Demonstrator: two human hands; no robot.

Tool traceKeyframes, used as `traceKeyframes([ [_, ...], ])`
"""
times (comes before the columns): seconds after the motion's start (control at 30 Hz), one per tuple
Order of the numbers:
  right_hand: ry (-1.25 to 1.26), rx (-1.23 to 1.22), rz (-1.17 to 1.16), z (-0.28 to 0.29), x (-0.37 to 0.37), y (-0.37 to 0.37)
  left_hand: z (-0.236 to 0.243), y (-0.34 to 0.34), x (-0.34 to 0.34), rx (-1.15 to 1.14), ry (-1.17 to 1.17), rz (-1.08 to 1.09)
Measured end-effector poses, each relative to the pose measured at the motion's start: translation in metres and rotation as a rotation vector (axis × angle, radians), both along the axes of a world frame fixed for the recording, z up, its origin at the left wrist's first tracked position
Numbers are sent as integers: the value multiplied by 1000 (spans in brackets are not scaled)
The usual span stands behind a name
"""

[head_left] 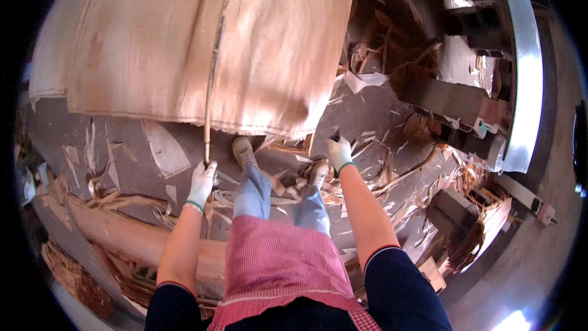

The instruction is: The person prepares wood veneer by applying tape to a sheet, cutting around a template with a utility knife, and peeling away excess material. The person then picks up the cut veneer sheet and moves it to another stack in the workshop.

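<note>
A long thin bamboo pole (pixel 211 79) lies lengthwise over a stack of broad, pale wood veneer sheets (pixel 135 43). My left hand (pixel 202 182), in a white glove with a green cuff, is closed around the pole's near part, just off the sheets' ragged near edge. A thin end of the pole runs on below that hand. My right hand (pixel 340 152), gloved the same way, is held to the right of the sheets' near corner, apart from them. Its fingers are curled in; a small dark patch shows at the fingertips, and I cannot tell what it is.
Torn veneer strips (pixel 392 178) litter the floor around my shoes (pixel 245 152). A peeled log (pixel 141 227) lies at the lower left. On the right stand concrete-like blocks (pixel 450 101) and a shiny metal rail (pixel 527 86).
</note>
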State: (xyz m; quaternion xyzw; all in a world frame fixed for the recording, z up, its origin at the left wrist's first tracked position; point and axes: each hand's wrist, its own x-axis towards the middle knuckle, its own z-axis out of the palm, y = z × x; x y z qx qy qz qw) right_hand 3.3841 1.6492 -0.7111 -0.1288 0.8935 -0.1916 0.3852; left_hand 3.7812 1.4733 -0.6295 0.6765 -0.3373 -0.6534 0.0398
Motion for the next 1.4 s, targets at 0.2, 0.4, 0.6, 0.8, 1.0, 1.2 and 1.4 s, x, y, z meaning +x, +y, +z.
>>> traceKeyframes([
  [0.2, -277, 42, -288, -46, 21, -78, -41, 9, 18, 69, -35, 54],
  [0.4, -52, -67, -335, -76, 16, -47, -40, 9, 8, 61, 11, 20],
  [0.6, -203, -102, -358, -62, 12, -62, -37, 13, 14, 62, -29, 21],
  [0.8, -144, -201, -422, -97, -11, -45, -48, 13, -3, 31, -33, -45],
  [1.0, 25, -377, -388, -80, 10, -46, -50, 22, -2, 38, -61, -14],
  [1.2, 117, -362, -408, -48, 14, -46, -45, 25, -16, 56, 0, 22],
  [1.4, 188, -400, -375, -25, 9, -50, -45, 28, -22, 38, -17, -12],
])
